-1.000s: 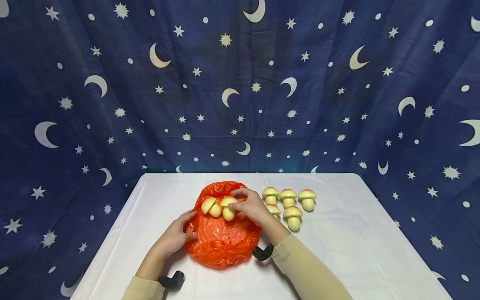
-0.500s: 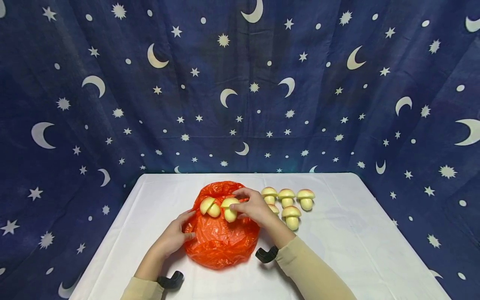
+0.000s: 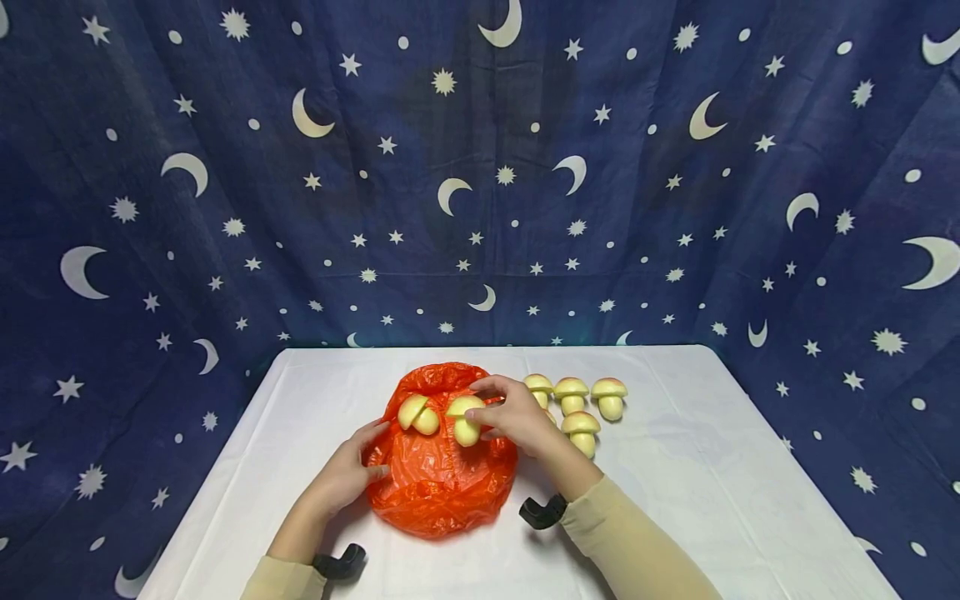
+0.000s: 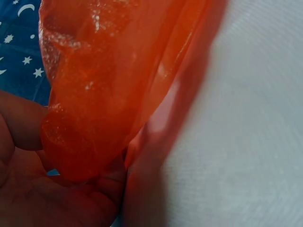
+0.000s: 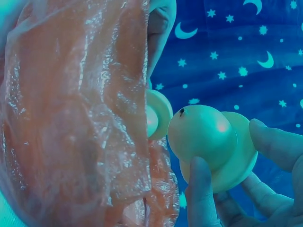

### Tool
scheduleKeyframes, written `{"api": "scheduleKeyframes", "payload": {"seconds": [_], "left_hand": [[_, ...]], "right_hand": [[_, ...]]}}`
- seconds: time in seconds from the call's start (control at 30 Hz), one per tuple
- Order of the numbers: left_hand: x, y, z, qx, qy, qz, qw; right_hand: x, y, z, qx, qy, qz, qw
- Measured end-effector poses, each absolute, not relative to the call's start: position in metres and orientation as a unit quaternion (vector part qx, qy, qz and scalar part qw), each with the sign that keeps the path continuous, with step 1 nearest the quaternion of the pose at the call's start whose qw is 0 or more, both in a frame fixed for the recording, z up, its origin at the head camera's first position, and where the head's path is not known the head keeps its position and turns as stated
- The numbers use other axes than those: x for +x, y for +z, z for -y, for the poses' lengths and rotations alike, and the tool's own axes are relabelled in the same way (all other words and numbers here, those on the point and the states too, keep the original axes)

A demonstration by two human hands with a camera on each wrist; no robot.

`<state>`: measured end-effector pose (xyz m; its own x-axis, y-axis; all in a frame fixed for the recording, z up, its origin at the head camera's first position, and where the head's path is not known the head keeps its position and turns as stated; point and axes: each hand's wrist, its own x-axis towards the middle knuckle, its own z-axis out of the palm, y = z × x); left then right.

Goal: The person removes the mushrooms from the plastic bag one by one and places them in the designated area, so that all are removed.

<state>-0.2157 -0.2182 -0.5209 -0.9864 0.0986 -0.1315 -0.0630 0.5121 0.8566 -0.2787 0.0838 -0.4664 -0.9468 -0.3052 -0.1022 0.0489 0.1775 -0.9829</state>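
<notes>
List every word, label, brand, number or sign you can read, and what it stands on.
None: no readable text in any view.
The blue star-and-moon backdrop bears only printed shapes.
The red plastic bag shows no lettering.
The dark mark on the mushroom in the right hand is too small to identify.

pale mushroom point(image 5: 203, 137) in right hand point(image 5: 271, 195), beside crinkled reddish plastic point(image 5: 75, 118)

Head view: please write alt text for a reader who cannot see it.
A person's right hand holds a yellow mushroom at the mouth of a red bag, while the left hand grips the bag's edge. Another mushroom lies inside the bag; five more mushrooms lie to the right on a white table, before a blue moon-and-star curtain.
</notes>
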Motion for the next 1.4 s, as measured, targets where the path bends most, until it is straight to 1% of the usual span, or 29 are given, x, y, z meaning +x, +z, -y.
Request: {"api": "scheduleKeyframes", "payload": {"seconds": [0.43, 0.7, 1.0, 1.4], "left_hand": [[-0.215, -0.521, 0.219, 0.013, 0.49, -0.868, 0.075], [-0.214, -0.522, 0.22, 0.011, 0.495, -0.865, 0.078], [-0.213, -0.522, 0.219, 0.004, 0.496, -0.865, 0.082], [-0.212, -0.523, 0.218, 0.011, 0.499, -0.863, 0.08]], "right_hand": [[-0.271, -0.459, -0.097, -0.082, -0.631, -0.761, 0.125], [-0.267, -0.452, -0.107, -0.068, -0.644, -0.75, 0.136], [-0.262, -0.447, -0.124, -0.079, -0.632, -0.759, 0.134], [-0.256, -0.454, -0.148, -0.079, -0.619, -0.772, 0.117]]}}
